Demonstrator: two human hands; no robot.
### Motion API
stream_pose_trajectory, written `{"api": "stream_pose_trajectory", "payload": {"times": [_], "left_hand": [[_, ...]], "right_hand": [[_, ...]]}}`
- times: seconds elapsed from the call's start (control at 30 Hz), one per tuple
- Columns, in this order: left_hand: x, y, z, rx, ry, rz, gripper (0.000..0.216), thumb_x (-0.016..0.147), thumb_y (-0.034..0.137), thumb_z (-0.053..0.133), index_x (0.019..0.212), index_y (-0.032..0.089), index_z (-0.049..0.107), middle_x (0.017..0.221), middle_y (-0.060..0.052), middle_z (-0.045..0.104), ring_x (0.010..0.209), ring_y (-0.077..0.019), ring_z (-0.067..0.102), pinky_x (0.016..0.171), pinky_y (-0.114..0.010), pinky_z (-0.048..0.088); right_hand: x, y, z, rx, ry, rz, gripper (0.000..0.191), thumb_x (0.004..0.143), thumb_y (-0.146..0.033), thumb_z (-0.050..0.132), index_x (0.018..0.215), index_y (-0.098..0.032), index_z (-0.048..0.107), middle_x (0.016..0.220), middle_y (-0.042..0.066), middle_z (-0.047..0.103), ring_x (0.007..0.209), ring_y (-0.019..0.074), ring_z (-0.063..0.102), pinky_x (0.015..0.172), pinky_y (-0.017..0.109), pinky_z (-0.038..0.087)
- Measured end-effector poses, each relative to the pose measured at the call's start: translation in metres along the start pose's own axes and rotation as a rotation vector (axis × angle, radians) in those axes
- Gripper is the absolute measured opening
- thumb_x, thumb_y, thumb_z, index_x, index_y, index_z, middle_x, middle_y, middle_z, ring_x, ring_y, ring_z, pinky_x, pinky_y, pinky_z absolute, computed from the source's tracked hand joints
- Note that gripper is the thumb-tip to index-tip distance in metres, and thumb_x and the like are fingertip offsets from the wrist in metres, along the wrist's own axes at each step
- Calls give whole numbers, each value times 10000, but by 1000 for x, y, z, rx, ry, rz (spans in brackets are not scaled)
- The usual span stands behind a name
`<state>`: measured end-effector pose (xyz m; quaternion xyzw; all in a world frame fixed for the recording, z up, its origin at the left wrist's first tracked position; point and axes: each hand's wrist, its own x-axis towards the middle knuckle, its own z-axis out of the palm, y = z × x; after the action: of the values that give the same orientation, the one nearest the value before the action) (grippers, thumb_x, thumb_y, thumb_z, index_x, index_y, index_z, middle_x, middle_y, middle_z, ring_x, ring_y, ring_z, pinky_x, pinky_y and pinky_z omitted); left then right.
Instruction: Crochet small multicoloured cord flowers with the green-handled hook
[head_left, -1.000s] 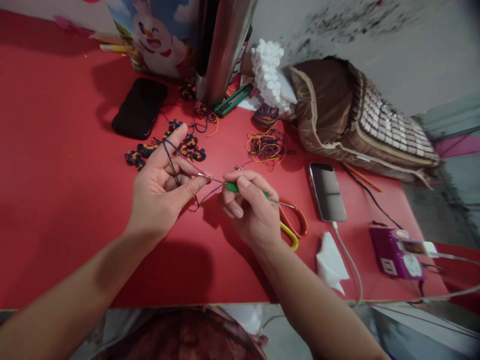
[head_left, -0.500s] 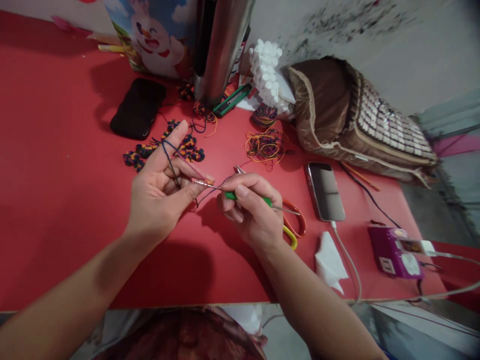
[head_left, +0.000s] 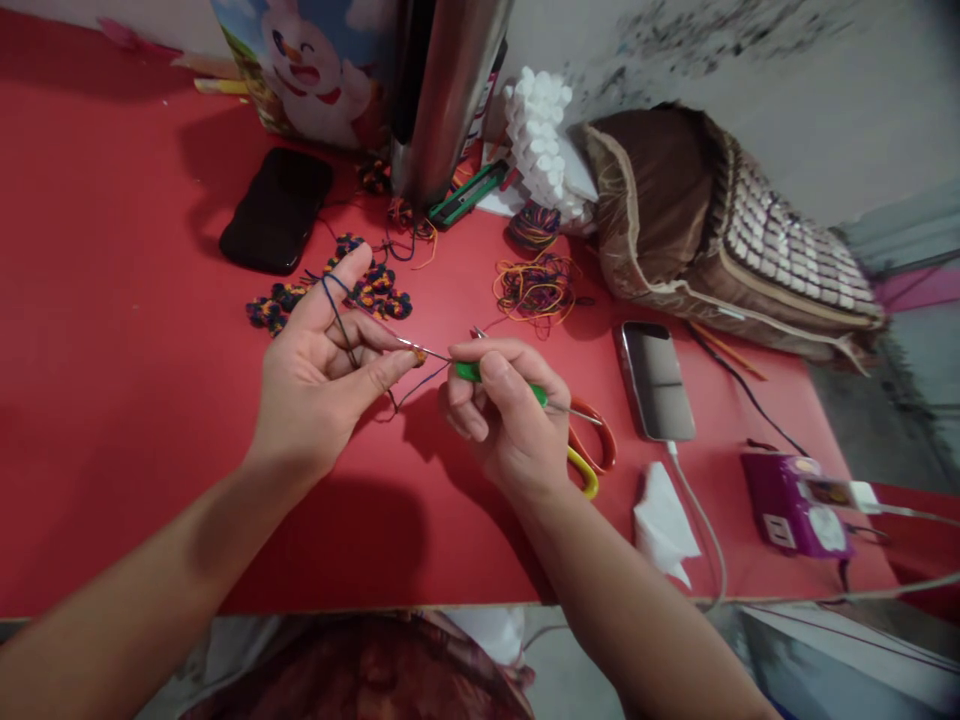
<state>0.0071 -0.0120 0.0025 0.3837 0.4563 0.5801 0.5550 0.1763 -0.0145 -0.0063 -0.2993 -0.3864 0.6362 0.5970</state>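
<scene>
My left hand (head_left: pixel 326 375) is raised over the red table (head_left: pixel 112 350), palm towards me, with dark multicoloured yarn (head_left: pixel 336 310) looped over the outstretched index finger and pinched between thumb and middle finger. My right hand (head_left: pixel 502 415) grips a green-handled crochet hook (head_left: pixel 480 373), its metal tip touching the yarn at my left thumb. Small crocheted multicoloured pieces (head_left: pixel 367 290) lie on the table just beyond my left hand. A loose tangle of the same yarn (head_left: pixel 534 288) lies further right.
Scissors with red and yellow handles (head_left: pixel 589 455) lie under my right hand. Around them are a black phone case (head_left: pixel 276 210), a phone (head_left: pixel 655 380) on a white cable, crumpled tissue (head_left: pixel 660 522), a purple power strip (head_left: pixel 795 505), a brown bag (head_left: pixel 712 240), a metal flask (head_left: pixel 442 100) and a cartoon box (head_left: pixel 315 65).
The hook slid a little to the left into the yarn half a second ago and has drawn back to the right since. My left hand has held its pose.
</scene>
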Motion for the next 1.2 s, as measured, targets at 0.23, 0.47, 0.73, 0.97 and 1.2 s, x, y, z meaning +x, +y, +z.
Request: {"api": "stream_pose_trajectory", "payload": {"times": [0.23,0.47,0.73,0.97,1.2], "left_hand": [[-1,3,3,56,22,66,720,819,270,1034,1487,345,776,844,24,750,667,-158,685,524,-268,586],[-1,2,0,48,21,83,702,842,212,1000,1492,351,775,852,31,730,642,-136,650,541,-260,596],[5,1,0,-114,7,-70,659,750,180,1014,1367,283,808,790,28,752,587,-140,657,455,-240,564],[5,1,-1,-121,36,-37,581,721,125,1023,1253,286,852,818,29,737,622,-129,640,467,-234,557],[3,0,-1,-1,8,78,520,804,189,999,1287,325,864,853,15,734,665,-144,614,520,-252,575]], "right_hand": [[0,-2,0,-46,65,18,171,956,-411,882,898,-250,891,629,-34,741,377,38,373,407,209,421],[2,-2,0,-40,80,-22,125,960,-366,878,904,-261,916,634,-27,744,384,34,390,404,197,406],[2,-3,0,-79,125,-14,171,953,-404,898,882,-250,913,618,-30,739,367,37,415,381,194,406],[2,-3,0,-102,143,-11,187,935,-413,912,871,-238,900,608,-28,733,372,40,418,387,201,411],[3,-3,-1,-124,122,-17,221,944,-453,911,882,-242,886,594,-44,698,384,41,397,404,213,403]]}}
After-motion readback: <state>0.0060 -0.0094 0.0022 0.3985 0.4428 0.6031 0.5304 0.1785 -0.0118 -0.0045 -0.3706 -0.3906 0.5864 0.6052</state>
